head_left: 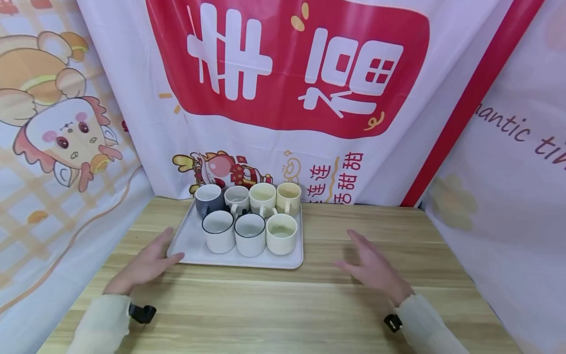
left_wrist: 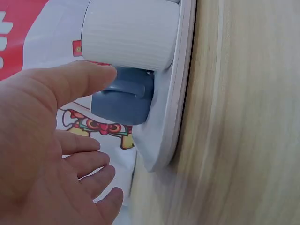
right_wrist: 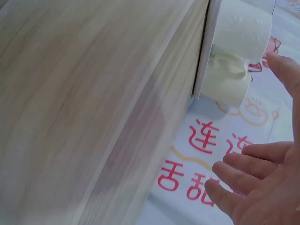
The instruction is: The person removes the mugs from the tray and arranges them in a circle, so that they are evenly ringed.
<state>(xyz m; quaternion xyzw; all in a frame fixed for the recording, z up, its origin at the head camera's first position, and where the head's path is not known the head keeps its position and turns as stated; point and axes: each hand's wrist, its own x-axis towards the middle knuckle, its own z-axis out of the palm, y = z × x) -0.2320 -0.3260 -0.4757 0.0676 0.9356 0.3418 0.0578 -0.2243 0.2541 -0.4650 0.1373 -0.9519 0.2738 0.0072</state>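
A white rectangular tray (head_left: 192, 248) lies on the wooden table, bearing several mugs in two rows. At its back left is a dark blue-grey mug (left_wrist: 123, 101); in front of that stands a white ribbed mug (head_left: 219, 238) with a dark rim. Beside it are another dark-rimmed white mug (head_left: 250, 241) and a cream mug (head_left: 281, 241); a yellowish mug (head_left: 289, 196) is at the back right. My left hand (head_left: 148, 263) is by the tray's left edge, fingers spread, gripping nothing. Off to the tray's right, my right hand (head_left: 373, 268) hovers with fingers extended and holds nothing.
The wooden table (head_left: 265, 305) meets a hanging cloth (head_left: 384, 162) with red and white print at the back. Printed cloths also hang at the left (head_left: 53, 206) and right. Black bands (head_left: 142, 313) are on both wrists.
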